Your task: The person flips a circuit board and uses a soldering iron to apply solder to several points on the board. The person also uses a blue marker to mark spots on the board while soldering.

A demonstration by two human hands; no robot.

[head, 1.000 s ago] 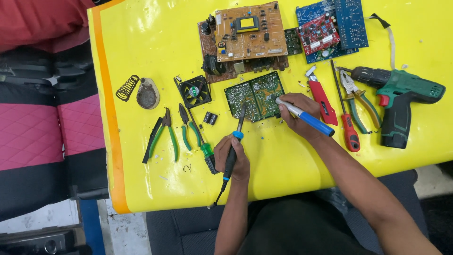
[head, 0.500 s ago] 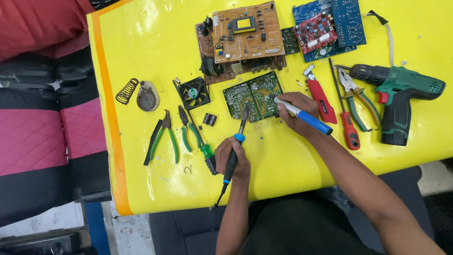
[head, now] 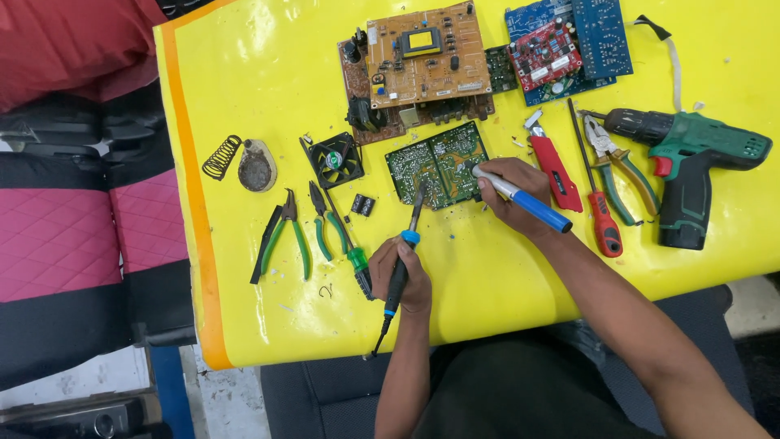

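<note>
A green circuit board [head: 439, 164] is laid solder-side up on the yellow surface [head: 244, 73], right in front of the person, so both tools can be brought onto it from below. The left hand [head: 400, 276] is wrapped closed around the black-and-blue grip of a soldering iron [head: 404, 249], and the tip is angled up onto the near edge of the board. The right hand [head: 512, 193] is clamped like a pen-hold on a blue and silver desoldering pump [head: 520, 199], its nozzle set down on the board's right side, just beside the iron's tip, it seems so that heat and suction meet at one spot.

Everything else is kept in easy reach around the board: a small black fan [head: 335, 160] and two little black parts [head: 362, 205] to the left, two green-handled pliers [head: 284, 236] and a green-handled screwdriver [head: 345, 236] beside the left hand. A coiled iron stand [head: 241, 160] is parked well to the left. A red utility knife [head: 555, 167], a red screwdriver [head: 597, 203] and a green cordless drill [head: 691, 162] are lined up on the right, while a brown board [head: 422, 61] and a blue board [head: 569, 45] are pushed to the far edge, out of the way
</note>
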